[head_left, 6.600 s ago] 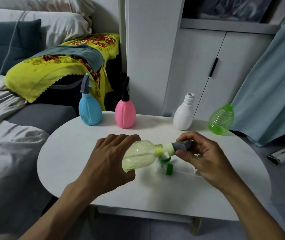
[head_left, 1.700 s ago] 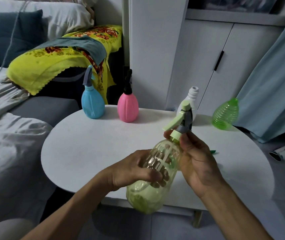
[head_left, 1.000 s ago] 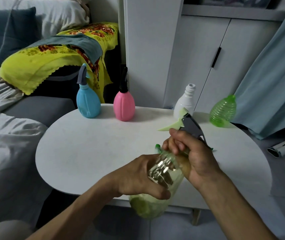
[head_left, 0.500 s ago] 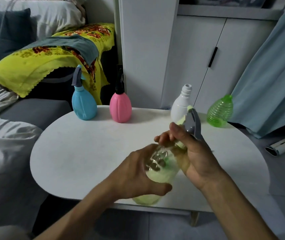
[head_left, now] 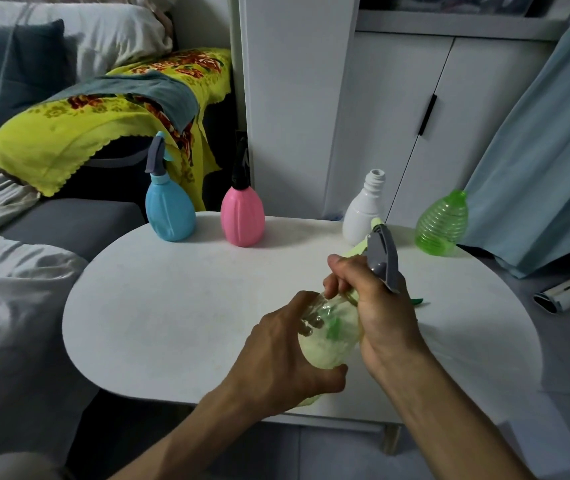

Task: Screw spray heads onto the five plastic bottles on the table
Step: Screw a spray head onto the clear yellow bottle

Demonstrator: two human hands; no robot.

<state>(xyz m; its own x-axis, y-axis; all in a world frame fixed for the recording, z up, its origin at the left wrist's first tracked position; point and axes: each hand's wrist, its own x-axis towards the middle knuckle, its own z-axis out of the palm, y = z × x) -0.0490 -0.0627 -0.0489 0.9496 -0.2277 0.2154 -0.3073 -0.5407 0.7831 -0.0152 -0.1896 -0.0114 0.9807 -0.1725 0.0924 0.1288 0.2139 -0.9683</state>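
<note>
1. The person is holding the pale yellow bottle (head_left: pixel 328 341) up over the near edge of the table, at about 6 o'clock, and it is tipping away from them.
2. The left hand (head_left: pixel 276 351) is wrapping its curled fingers and thumb around the fat part of the bottle.
3. The right hand (head_left: pixel 377 306) is curling its fingers around the bottle's neck, just under the grey spray head (head_left: pixel 384 259). It looks like the hand is twisting the head on, so this one is probably not done yet.
4. The blue bottle (head_left: pixel 171 213) is standing at 11 o'clock with a spray head already on it.
5. The pink bottle (head_left: pixel 242 216) is standing at 12 o'clock, near the blue one, and it is wearing a black spray head.
6. The white bottle (head_left: pixel 361 213) is sitting at 1 o'clock with its top open and bare.
7. The green bottle (head_left: pixel 443 223) is waiting at 2 o'clock, and it is also missing its head.
8. So two bottles are looking finished, one is being worked on, and two are still waiting.
9. A small green piece (head_left: pixel 415 301) is peeking out on the table just past the right hand. It is too hidden to tell what it is.
10. The white oval table (head_left: pixel 172 306) is holding everything.
11. A bed with a yellow flowery cloth (head_left: pixel 86 133) is lying at 10 o'clock.
12. White cupboard doors (head_left: pixel 415 116) are standing behind the table.
13. A light blue curtain (head_left: pixel 546 150) is hanging at 2 o'clock.
</note>
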